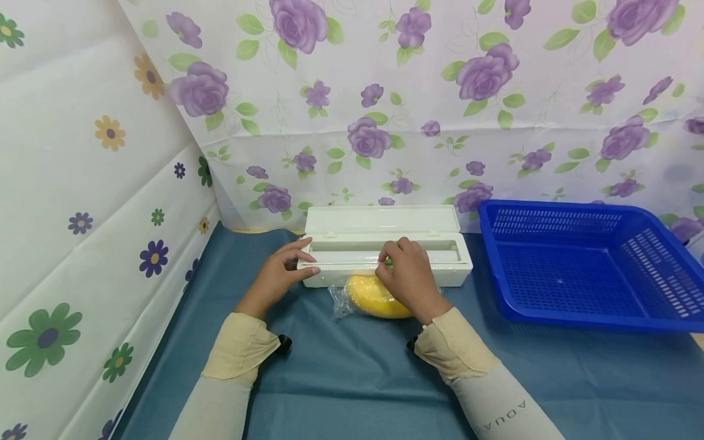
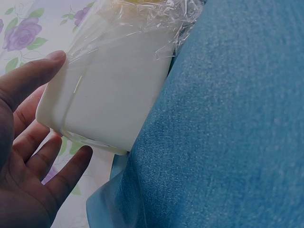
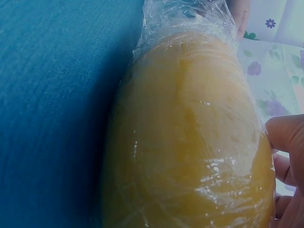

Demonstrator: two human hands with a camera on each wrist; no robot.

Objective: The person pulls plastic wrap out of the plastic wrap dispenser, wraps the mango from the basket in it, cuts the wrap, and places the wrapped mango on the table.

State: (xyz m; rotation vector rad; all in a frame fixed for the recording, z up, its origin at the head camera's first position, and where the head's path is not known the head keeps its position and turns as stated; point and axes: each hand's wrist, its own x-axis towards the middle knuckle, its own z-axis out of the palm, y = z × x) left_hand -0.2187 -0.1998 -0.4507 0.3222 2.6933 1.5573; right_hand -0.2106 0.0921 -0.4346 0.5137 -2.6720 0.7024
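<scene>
A long white cling film dispenser (image 1: 341,278) lies with its lid (image 1: 382,219) raised, the film roll showing inside. At its left end is my left hand (image 1: 277,272), thumb on the front edge and fingers bent around the corner; the left wrist view shows the last fingers (image 2: 71,173) spread loosely off it. Over the front rail, my right hand (image 1: 409,272) pinches a small green piece (image 1: 388,261), mostly hidden by the fingers. Directly before the box rests a smooth yellow fruit-shaped thing (image 1: 374,297) covered in clear film (image 1: 341,302), partly behind the right hand. Its exact kind is unclear.
To the right stands a blue plastic basket (image 1: 583,318) with slotted sides. A blue-green cloth (image 1: 341,379) covers the table and wrinkles in front of the box. Flowered sheets (image 1: 330,122) hang behind and along the left.
</scene>
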